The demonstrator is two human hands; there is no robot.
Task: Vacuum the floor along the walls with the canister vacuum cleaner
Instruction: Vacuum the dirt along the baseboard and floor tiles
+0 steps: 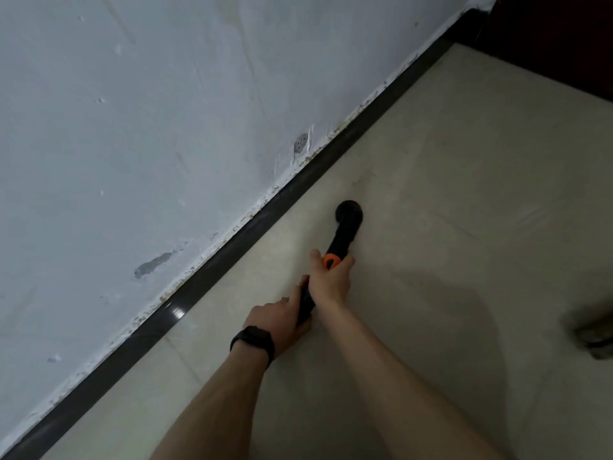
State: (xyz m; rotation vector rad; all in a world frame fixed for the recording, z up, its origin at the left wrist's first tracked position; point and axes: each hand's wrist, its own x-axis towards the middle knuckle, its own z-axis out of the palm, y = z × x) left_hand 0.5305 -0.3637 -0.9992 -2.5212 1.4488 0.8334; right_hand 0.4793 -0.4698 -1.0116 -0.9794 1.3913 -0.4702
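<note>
A black vacuum wand [343,235] with an orange collar points away from me, and its round black nozzle [349,212] sits on the beige tiled floor [447,194] a short way out from the wall. My right hand [330,280] grips the wand just behind the orange collar. My left hand [278,322], with a black watch on the wrist, holds the wand's lower end. The canister and hose are out of view.
A dark glossy skirting strip [232,247] runs diagonally along the foot of a scuffed pale wall [149,127]. Dark furniture or a door [557,38] stands at the top right. A blurred greenish object [593,333] lies at the right edge.
</note>
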